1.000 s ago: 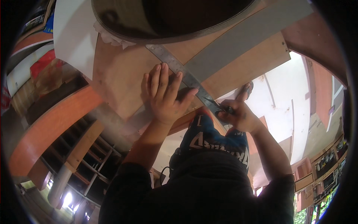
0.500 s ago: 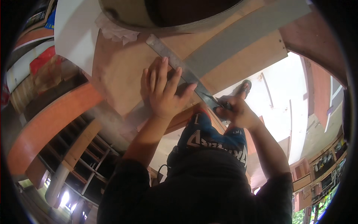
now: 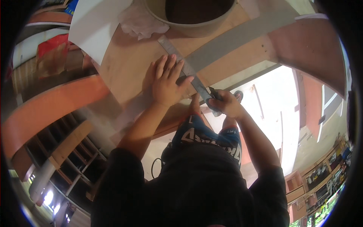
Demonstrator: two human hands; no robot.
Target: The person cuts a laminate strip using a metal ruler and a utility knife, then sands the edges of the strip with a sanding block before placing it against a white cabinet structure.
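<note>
My left hand (image 3: 167, 84) lies with its fingers stretched out over a metal ruler (image 3: 170, 48), pressing it to a light brown board (image 3: 130, 62). The ruler runs slantwise across the board toward me, and its near end juts past the board's edge beside my right hand (image 3: 227, 104). Closed in that hand is a dark, slim tool that looks like a utility knife (image 3: 214, 93), its tip close to the ruler's right side. A long grey strip (image 3: 234, 41) lies on the board, one end meeting the ruler.
A round bucket (image 3: 189, 28) stands at the board's far side, with crumpled pale cloth or paper (image 3: 141, 22) next to it. White sheet material (image 3: 92, 28) is at the far left. An orange curved panel (image 3: 56, 106) and shelving (image 3: 72, 151) are on the left; a reddish-brown panel (image 3: 310, 49) is at right.
The head view has shifted, so more of the bucket shows. My right hand has turned, and the knife tip now points upward rather than along the ruler. My left hand stays on the ruler.
</note>
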